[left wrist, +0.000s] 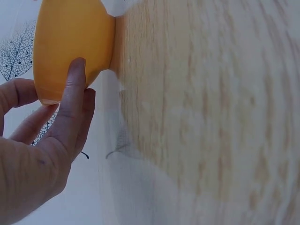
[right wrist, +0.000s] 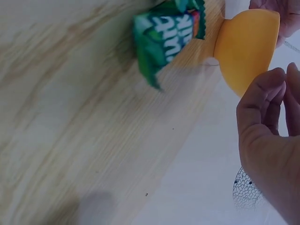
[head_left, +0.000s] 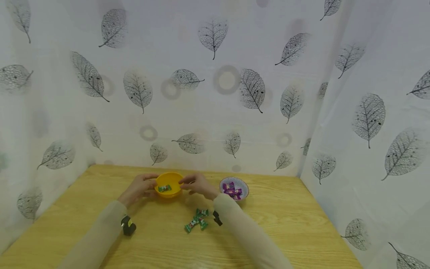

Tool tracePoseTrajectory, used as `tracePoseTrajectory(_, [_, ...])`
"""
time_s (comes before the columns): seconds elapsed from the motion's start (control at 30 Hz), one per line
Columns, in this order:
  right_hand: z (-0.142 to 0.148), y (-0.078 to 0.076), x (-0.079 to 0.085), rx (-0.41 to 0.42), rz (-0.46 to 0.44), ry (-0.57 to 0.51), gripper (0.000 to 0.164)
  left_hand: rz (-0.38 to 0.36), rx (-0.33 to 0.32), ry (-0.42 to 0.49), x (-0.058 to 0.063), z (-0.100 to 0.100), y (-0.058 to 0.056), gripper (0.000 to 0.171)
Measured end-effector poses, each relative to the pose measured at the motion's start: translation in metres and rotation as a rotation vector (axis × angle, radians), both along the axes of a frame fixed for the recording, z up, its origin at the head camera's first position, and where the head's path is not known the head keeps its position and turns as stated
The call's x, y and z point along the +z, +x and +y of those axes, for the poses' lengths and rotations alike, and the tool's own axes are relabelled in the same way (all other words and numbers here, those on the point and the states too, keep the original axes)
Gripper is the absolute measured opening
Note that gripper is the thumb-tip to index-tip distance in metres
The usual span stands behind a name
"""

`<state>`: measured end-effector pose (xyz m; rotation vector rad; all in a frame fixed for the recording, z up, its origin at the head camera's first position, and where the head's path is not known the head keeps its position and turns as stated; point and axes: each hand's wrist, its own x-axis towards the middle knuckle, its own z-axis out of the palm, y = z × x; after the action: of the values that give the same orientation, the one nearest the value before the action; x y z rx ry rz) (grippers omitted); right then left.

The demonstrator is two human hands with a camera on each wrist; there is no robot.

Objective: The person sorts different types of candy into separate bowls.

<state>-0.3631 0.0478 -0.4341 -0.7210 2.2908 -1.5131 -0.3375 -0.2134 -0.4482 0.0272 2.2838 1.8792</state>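
A yellow bowl (head_left: 172, 195) stands upright on the table with one green-wrapped candy (head_left: 164, 188) inside. My left hand (head_left: 140, 188) holds its left side; in the left wrist view, fingers (left wrist: 75, 86) lie against the outer wall and others reach the rim. From the right, my right hand (head_left: 198, 184) has bent fingers at the bowl's rim, and the right wrist view shows the fingertips (right wrist: 274, 77) close against that rim. Several green-wrapped candies (head_left: 192, 224) lie in a small group on the table, nearer than the bowl.
Right of my right hand stands a white patterned bowl (head_left: 244, 188) holding several purple-wrapped candies (head_left: 231, 189). The wooden table (head_left: 161, 243) ends at a white leaf-print curtain (head_left: 201, 119), which also runs along both sides.
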Motion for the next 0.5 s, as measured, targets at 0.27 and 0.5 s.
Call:
tracePoseTrajectory(0.27, [0.016, 0.006, -0.005, 0.018, -0.113, -0.061, 0.032, 0.007, -0.011, -0.012, 0.0, 0.0, 0.001, 0.053])
tracePoseTrajectory(0.5, [0.029, 0.015, -0.007, 0.05, -0.136, -0.038, 0.037, 0.002, -0.015, -0.019, 0.003, -0.001, 0.004, 0.053])
